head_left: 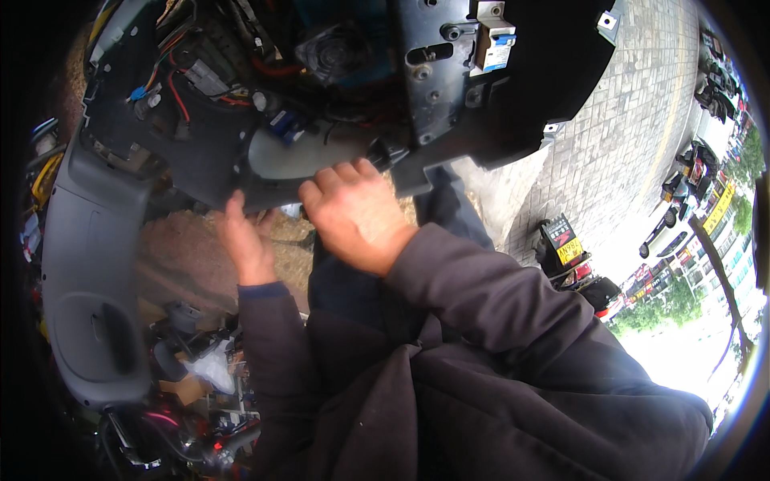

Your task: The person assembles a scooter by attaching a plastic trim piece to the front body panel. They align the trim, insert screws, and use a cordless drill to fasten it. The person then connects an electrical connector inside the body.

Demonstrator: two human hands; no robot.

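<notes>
R hand [353, 208], just off centre toward 11 o'clock, has its grip closed over the lower edge of the dark plastic body panel [200, 172], which runs approx 10 to 12 o'clock. L hand [247, 248] is at 9, fingers up by the same edge; can't tell if that grip's holding anything tbh. Loose wires [178, 96] at 10, grey plastic panel [92, 240] at 9. Writing-wise: blue/white block w/ small print [497, 52] at 1, yellow lettered plate [572, 252] at 3.
</notes>
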